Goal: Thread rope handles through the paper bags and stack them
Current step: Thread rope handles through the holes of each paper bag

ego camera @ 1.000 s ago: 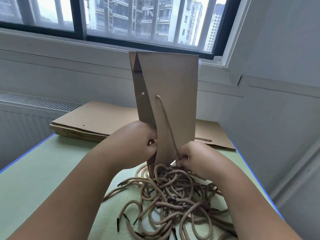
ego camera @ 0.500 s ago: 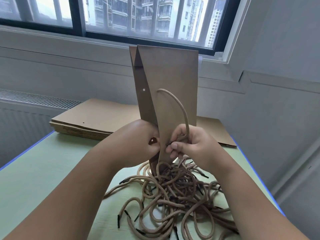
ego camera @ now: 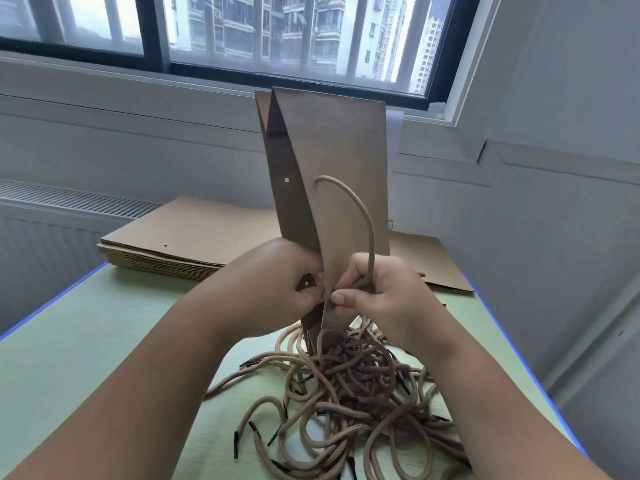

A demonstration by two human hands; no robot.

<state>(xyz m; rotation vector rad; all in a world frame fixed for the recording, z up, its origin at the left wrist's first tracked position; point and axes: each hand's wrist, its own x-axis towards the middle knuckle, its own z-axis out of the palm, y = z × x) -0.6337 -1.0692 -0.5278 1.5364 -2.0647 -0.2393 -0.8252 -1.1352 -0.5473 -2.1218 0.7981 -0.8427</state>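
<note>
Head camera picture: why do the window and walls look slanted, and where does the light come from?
Head view: the wide-angle lens tilts and bows the window frame and wall lines; daylight through it falls behind the paper bag, leaving its near face dull; the rope handle is sharp.

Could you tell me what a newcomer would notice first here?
A brown paper bag stands upright in the middle, gripped by the left hand, while the right hand pinches a rope handle looping from its front. Below lies a tangle of ropes; flat bags are stacked behind.

Upright brown paper bag (ego camera: 341, 161), tan rope handle (ego camera: 363, 216) looping from it.
</note>
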